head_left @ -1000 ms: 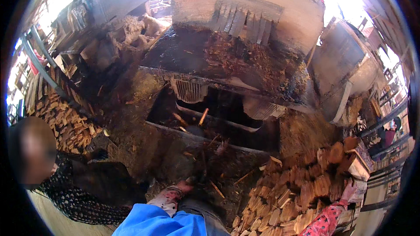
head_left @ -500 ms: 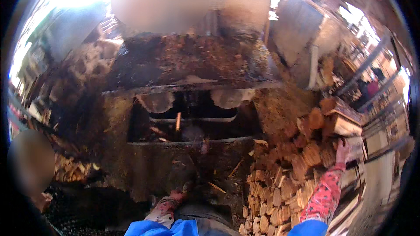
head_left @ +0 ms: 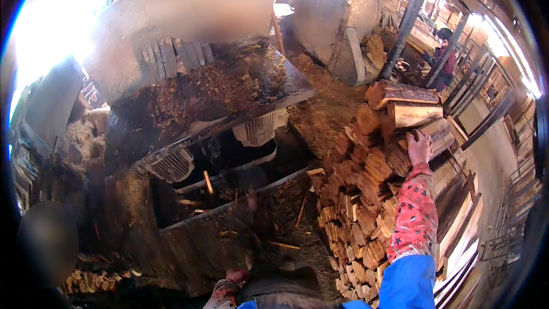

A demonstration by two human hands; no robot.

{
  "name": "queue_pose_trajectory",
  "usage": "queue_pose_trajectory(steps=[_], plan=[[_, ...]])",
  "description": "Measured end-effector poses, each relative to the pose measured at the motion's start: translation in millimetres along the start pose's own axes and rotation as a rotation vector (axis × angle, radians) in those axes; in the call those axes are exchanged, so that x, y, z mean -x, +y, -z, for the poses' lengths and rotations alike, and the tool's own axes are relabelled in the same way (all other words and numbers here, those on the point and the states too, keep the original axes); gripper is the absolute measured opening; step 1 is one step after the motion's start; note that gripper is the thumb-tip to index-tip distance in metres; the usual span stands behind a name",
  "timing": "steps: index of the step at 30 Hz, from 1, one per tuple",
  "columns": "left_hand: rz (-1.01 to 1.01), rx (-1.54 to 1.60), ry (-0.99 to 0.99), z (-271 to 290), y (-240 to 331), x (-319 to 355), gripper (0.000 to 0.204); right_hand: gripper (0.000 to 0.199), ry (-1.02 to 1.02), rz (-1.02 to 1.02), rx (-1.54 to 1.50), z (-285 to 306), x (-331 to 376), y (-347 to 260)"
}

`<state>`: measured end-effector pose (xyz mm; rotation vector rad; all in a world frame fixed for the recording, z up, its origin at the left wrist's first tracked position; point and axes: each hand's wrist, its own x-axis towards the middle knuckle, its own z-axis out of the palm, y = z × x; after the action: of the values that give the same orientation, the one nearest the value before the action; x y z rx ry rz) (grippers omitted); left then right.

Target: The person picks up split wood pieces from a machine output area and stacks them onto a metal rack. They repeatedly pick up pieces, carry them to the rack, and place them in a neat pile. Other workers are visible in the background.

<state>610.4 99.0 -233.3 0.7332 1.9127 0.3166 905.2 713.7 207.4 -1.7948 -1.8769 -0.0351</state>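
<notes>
My right hand [head_left: 420, 147] reaches out to the upper part of a stack of split firewood [head_left: 357, 226]. Its fingers curl over the end of a split log [head_left: 437, 134], which lies just below a pale-faced log [head_left: 413, 115]. The sleeve on that arm is red and patterned, with blue cloth higher up. Low in the picture, close to my body, is my left hand [head_left: 236, 276]; its fingers are too dark and small to make out, and I see nothing clearly held.
A dark, chip-strewn metal table [head_left: 194, 97] stands ahead, with vented motor-like housings [head_left: 260, 129] and an open pit [head_left: 229, 174] beneath. Metal posts [head_left: 407, 23] rise at the right, with another person [head_left: 445, 60] beyond. Wood scraps [head_left: 91, 281] lie at lower left.
The view has swung to the right, so the table slides left and more of the right side shows. My right hand stays at the log stack, its fingers now more curled over the log.
</notes>
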Motion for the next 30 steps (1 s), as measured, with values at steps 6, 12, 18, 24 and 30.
queue_pose_trajectory(steps=[6, 12, 18, 24, 30], plan=[[0.222, 0.408, 0.014, -15, 20, 15, 0.027, 0.038, 0.036, -0.013, 0.007, 4, 8, -7], [0.261, 0.618, 0.024, -11, 28, 19, 0.025, 0.043, 0.023, -0.032, 0.028, 10, 10, -10], [0.264, 1.171, -0.021, -19, 15, 8, 0.026, 0.044, 0.014, -0.052, -0.005, 12, 10, -11], [0.095, 0.577, 0.084, -26, -1, 16, 0.025, 0.042, 0.035, -0.014, -0.028, 6, 14, -22], [0.398, 0.362, 0.109, 26, 152, 87, 0.026, 0.039, 0.03, -0.047, -0.012, 23, 15, -13]])
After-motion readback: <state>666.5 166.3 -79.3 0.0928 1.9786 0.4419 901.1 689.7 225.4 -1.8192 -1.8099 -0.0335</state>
